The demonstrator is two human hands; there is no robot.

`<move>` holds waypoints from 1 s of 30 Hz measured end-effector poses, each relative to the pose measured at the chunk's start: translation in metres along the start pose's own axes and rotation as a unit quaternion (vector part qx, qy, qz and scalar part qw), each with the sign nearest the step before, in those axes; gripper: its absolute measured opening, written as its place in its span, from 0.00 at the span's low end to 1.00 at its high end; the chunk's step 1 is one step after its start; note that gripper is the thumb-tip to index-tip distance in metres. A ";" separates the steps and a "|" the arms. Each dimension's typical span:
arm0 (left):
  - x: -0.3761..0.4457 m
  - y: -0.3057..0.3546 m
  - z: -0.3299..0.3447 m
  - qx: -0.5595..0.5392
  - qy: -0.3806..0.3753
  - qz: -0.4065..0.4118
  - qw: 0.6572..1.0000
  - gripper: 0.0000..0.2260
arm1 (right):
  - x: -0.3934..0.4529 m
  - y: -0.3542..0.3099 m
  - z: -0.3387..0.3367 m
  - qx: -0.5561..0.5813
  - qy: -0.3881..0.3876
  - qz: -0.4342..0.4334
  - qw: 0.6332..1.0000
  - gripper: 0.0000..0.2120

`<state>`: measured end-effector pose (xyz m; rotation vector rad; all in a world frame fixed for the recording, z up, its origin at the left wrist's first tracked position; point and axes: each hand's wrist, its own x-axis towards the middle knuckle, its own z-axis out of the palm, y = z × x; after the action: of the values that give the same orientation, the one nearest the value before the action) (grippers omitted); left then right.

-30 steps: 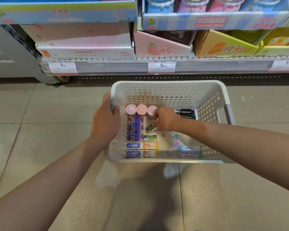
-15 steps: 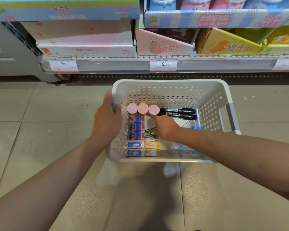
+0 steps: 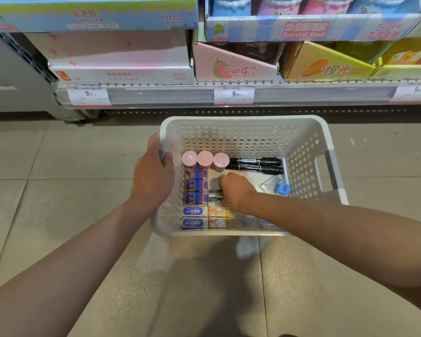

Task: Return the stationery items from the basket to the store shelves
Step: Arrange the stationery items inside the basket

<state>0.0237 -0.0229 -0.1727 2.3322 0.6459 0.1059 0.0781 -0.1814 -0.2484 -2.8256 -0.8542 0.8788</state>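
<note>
My left hand (image 3: 153, 176) grips the basket (image 3: 243, 139) rim, fingers curled over it. My right hand (image 3: 236, 190) reaches inside, fingers curled downward by the small green boxes (image 3: 214, 197); whether they hold anything I cannot tell.

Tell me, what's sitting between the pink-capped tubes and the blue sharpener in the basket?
In the head view, two black markers lie side by side between the pink-capped tubes and the blue sharpener.
</note>
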 end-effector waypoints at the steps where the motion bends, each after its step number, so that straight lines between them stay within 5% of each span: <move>1: 0.000 0.000 0.000 -0.001 0.000 0.001 1.000 0.17 | 0.000 0.000 0.001 0.003 0.001 0.003 1.000 0.15; 16: 0.000 0.000 -0.002 -0.007 -0.004 -0.004 1.000 0.17 | 0.006 0.030 -0.046 -0.010 -0.019 -0.048 0.999 0.13; 23: 0.000 0.000 0.000 -0.005 -0.001 -0.002 1.000 0.16 | -0.019 0.071 -0.055 -0.283 -0.108 -0.017 0.953 0.09; 30: 0.001 -0.001 0.000 -0.003 0.000 0.000 1.000 0.16 | -0.016 0.066 -0.040 -0.319 -0.121 -0.063 0.938 0.10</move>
<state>0.0239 -0.0219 -0.1737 2.3263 0.6448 0.1069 0.1215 -0.2413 -0.2212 -3.1584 -1.5929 1.1127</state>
